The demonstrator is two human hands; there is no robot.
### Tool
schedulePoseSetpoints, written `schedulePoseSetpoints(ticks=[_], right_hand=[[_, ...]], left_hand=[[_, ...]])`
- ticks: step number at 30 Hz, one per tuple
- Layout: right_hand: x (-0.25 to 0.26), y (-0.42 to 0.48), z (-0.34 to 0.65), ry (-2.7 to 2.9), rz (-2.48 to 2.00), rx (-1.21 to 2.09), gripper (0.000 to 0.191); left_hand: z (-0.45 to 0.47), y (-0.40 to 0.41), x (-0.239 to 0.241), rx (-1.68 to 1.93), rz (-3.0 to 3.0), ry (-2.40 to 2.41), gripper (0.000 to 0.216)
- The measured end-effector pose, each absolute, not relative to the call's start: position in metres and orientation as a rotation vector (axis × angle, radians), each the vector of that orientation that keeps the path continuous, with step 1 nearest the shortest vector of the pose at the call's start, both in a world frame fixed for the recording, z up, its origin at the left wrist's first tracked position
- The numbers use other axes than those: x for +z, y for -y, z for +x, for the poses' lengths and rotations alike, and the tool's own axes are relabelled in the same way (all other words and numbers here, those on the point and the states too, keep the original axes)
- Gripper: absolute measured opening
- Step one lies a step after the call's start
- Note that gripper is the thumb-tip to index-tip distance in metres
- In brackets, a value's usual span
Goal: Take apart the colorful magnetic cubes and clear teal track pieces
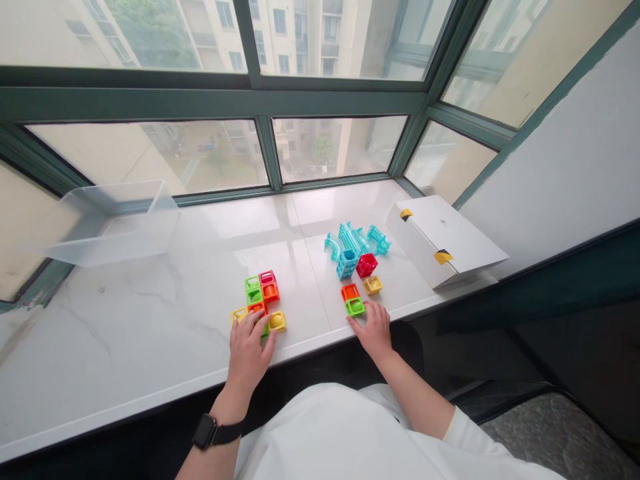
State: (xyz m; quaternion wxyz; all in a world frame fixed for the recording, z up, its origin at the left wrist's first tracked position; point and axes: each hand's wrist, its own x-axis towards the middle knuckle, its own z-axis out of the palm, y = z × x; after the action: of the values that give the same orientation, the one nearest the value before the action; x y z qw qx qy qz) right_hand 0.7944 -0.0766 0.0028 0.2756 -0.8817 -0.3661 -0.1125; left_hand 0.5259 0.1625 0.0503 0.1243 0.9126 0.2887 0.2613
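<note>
My left hand lies over the near end of a cluster of square plastic toy blocks, with its fingers apart and touching them. Around it are an orange block, a yellow block, another yellow block, a green block and a red block. The hand partly covers the near blocks. My right hand has its thumb and fingers about the near right corner of a bright green block. That block sits against an orange-red block on the white ledge.
Light-blue plastic track pieces lie behind a stack of blue blocks and red blocks. A yellow block is near my right hand. A white box stands at right, a clear bin at far left. Windows border the ledge.
</note>
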Motion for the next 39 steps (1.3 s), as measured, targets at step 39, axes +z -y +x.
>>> schedulePoseSetpoints(ticks=[39], right_hand=[[0.013,0.094,0.799,0.917,-2.088,-0.271,0.031]], left_hand=[[0.717,-0.085,0.063,0.442,2.674,-0.112,0.046]])
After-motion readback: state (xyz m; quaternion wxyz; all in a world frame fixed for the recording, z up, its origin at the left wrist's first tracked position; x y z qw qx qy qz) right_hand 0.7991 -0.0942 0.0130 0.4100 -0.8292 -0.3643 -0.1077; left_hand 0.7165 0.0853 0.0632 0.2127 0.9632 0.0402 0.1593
